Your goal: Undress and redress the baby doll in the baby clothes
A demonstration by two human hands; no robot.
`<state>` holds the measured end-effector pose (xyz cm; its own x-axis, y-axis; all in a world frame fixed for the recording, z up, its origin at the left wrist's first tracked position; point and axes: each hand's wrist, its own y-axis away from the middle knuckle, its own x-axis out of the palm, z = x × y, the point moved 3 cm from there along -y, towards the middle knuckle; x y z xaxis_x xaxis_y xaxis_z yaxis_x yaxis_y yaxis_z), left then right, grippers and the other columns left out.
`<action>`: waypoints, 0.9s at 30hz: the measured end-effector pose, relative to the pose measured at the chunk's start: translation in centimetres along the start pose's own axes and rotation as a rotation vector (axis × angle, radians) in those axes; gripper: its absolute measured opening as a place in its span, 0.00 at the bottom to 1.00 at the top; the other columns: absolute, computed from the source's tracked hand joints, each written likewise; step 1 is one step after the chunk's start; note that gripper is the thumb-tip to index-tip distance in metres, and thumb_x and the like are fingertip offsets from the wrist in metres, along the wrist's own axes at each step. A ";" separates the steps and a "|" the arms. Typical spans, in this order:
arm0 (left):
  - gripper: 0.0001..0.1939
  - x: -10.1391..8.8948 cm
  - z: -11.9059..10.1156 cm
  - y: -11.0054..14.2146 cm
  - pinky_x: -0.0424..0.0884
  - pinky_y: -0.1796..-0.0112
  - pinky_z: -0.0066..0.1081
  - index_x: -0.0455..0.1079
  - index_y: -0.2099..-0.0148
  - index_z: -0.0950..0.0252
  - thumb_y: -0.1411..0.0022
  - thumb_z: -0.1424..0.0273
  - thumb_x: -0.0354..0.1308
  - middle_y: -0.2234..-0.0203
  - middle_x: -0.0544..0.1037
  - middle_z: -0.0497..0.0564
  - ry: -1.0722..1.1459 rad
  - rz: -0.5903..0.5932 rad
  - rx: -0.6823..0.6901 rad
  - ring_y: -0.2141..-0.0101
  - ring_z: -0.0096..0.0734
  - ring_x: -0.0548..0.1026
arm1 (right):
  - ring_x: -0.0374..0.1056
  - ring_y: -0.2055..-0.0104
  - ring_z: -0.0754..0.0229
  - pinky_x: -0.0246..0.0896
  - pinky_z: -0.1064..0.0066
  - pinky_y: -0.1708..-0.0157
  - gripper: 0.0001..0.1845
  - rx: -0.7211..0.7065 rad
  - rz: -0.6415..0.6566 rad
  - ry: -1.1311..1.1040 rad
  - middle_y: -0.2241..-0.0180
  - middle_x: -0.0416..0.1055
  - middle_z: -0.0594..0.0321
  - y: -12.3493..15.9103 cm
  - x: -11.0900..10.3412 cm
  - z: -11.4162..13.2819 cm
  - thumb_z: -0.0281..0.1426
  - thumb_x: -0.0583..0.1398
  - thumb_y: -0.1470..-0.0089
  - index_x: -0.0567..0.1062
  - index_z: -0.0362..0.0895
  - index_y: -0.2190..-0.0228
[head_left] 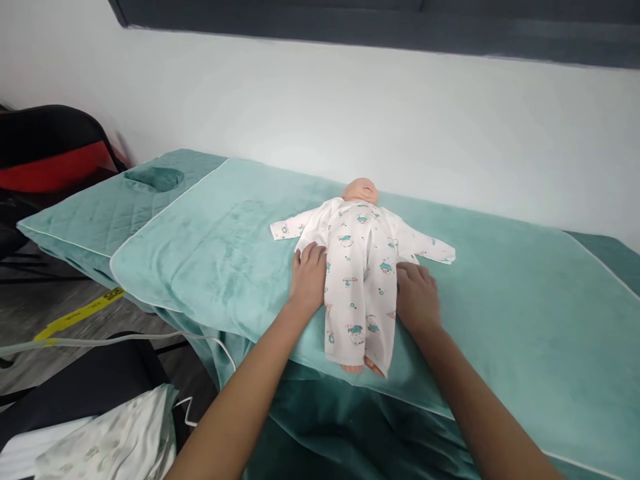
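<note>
A baby doll [361, 189] lies on its back, its head toward the wall, dressed in a white long-sleeved top [320, 219] with its arms spread wide. White trousers [350, 287] with teal and pink animal prints cover its front from the chest down; bare feet show at the cuffs. My left hand [307, 277] rests at the trousers' left side, palm down, fingers a little apart near the top's hem. At the opposite side, my right hand [417, 297] touches the trousers' edge with its fingers loosely bent. Both thumbs are mostly hidden.
A light green blanket [200, 247] covers the bed, over a darker quilted cover [95, 217] with a face hole. White wall [300, 107] stands behind. Lower left are a black seat [95, 373] with folded printed cloth [115, 440] and a pale cable [125, 339].
</note>
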<state>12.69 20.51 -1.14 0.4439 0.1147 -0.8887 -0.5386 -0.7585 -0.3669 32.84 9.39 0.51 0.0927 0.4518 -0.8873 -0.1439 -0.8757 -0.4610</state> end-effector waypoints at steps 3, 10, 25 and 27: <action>0.19 -0.4 0.1 0.3 0.50 0.36 0.53 0.65 0.42 0.63 0.33 0.71 0.48 0.43 0.71 0.56 0.016 -0.014 0.010 0.36 0.45 0.58 | 0.68 0.57 0.51 0.60 0.59 0.53 0.06 -0.120 0.020 -0.063 0.61 0.76 0.56 0.8 -0.4 -0.3 0.24 0.58 0.43 0.75 0.44 0.68; 0.14 0.0 0.3 0.6 0.51 0.37 0.51 0.71 0.50 0.64 0.34 0.72 0.50 0.51 0.76 0.56 0.085 -0.095 0.096 0.41 0.44 0.64 | 0.67 0.55 0.52 0.61 0.59 0.52 0.11 -0.298 -0.003 -0.222 0.61 0.76 0.58 3.5 -1.7 -0.3 0.22 0.55 0.43 0.76 0.45 0.66; 0.16 -0.5 -0.4 -0.9 0.64 0.43 0.47 0.68 0.47 0.65 0.34 0.66 0.50 0.51 0.74 0.60 0.486 -0.185 0.194 0.48 0.45 0.70 | 0.68 0.46 0.47 0.57 0.54 0.41 0.14 -0.163 0.053 -0.187 0.56 0.78 0.52 -0.9 0.6 3.4 0.27 0.57 0.43 0.79 0.44 0.58; 0.16 -0.6 -0.3 -1.1 0.65 0.45 0.45 0.67 0.47 0.67 0.33 0.66 0.48 0.49 0.73 0.61 0.566 -0.222 0.149 0.48 0.43 0.70 | 0.70 0.48 0.47 0.57 0.54 0.41 0.14 -0.154 0.045 -0.196 0.58 0.79 0.52 -1.9 0.2 3.3 0.25 0.57 0.45 0.80 0.44 0.61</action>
<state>13.18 21.04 -0.11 0.8454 -0.1291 -0.5184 -0.4657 -0.6535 -0.5967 29.87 11.65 1.16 -0.1058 0.4229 -0.9000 0.0098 -0.9046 -0.4262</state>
